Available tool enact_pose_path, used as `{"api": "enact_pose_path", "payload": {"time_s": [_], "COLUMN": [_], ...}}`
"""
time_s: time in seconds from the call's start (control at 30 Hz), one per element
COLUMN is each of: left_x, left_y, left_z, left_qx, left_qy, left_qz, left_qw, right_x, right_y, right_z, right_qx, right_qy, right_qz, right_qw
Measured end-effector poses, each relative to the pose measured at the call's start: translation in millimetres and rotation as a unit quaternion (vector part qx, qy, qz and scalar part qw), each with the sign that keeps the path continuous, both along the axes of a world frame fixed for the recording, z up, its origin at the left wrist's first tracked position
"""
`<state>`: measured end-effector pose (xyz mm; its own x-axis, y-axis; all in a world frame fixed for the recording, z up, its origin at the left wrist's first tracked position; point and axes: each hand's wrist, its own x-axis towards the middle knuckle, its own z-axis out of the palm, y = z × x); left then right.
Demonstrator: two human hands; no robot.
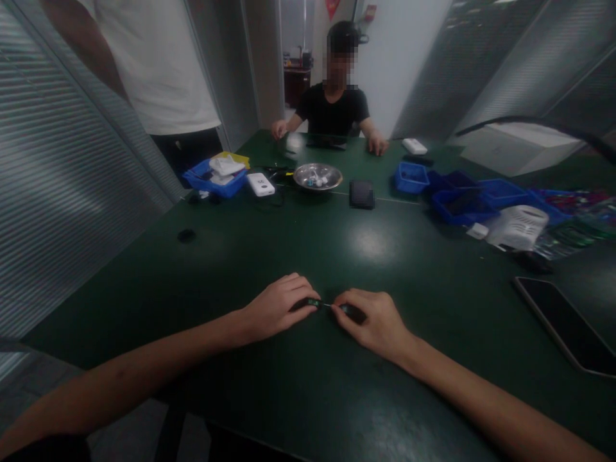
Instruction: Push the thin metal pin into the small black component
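Observation:
Low over the green table, my left hand (279, 305) pinches a small dark piece with a green end like a circuit board (314, 302) between thumb and fingers. Facing it, my right hand (378, 321) is closed round a small dark object (353, 312). A thin light shaft (328, 305) spans the short gap between the two hands. Whether the shaft belongs to the right-hand object or joins both pieces, I cannot tell. My fingers hide most of both pieces.
A phone (568, 327) lies at the right. Farther back are a metal dish (317, 167) of small parts, a black square item (362, 194), a white power bank (260, 185) and blue trays (412, 178). One person sits opposite; another stands at the left.

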<state>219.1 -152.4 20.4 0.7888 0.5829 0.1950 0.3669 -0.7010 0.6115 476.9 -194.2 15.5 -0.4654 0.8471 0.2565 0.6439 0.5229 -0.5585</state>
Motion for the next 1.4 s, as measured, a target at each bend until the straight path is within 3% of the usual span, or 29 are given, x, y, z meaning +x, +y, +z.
{"api": "enact_pose_path", "payload": {"time_s": [0.37,0.8,1.4], "left_x": [3.0,3.9,3.0], "left_y": [4.3,9.4,4.3], "left_z": [-4.5,-12.4,-4.4], "left_qx": [-0.020,-0.019,0.009], "left_qy": [-0.027,-0.048,-0.023], "left_qz": [-0.021,-0.024,-0.030], "left_qw": [0.999,0.998,0.999], "right_x": [-0.3,-1.7,-3.6], "right_y": [2.1,1.4,1.0], "right_z": [-4.0,3.7,1.0], "right_qx": [-0.019,-0.039,-0.003], "right_qy": [-0.006,-0.028,-0.112], "right_qz": [-0.008,0.001,0.032], "right_qw": [1.000,0.999,0.993]}}
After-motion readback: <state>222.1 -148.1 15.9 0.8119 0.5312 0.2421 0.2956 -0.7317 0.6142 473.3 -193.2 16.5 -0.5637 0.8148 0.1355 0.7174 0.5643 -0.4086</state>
